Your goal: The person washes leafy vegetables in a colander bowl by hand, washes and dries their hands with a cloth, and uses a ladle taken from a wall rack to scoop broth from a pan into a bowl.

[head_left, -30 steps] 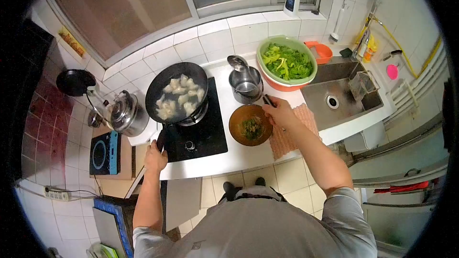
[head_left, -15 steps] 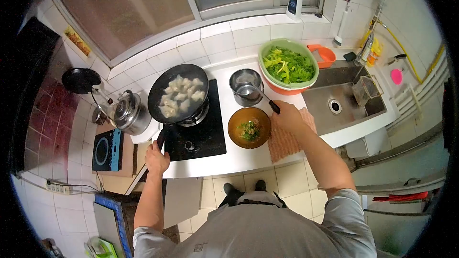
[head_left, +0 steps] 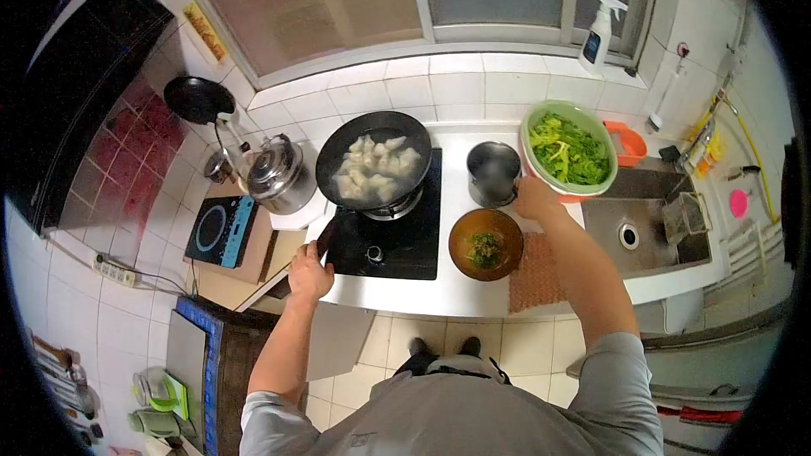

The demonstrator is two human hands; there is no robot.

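Note:
My left hand is closed around the dark handle of a black wok on the gas hob. Several pale dumplings lie in the wok's cloudy water. My right hand is closed beside a steel pot, gripping a ladle. The ladle's dark, blurred bowl is over or inside the pot's mouth; most of its handle is hidden by my fingers. Just in front of the pot stands an amber bowl with chopped greens in it.
A green basin of leafy vegetables stands behind my right hand, left of the steel sink. A ribbed cloth lies right of the bowl. A kettle and an induction plate are on the left. A spray bottle stands on the sill.
The view has shifted, so the scene sits farther right. My right hand has moved closer to the steel pot with the ladle. My left hand keeps its hold on the wok handle.

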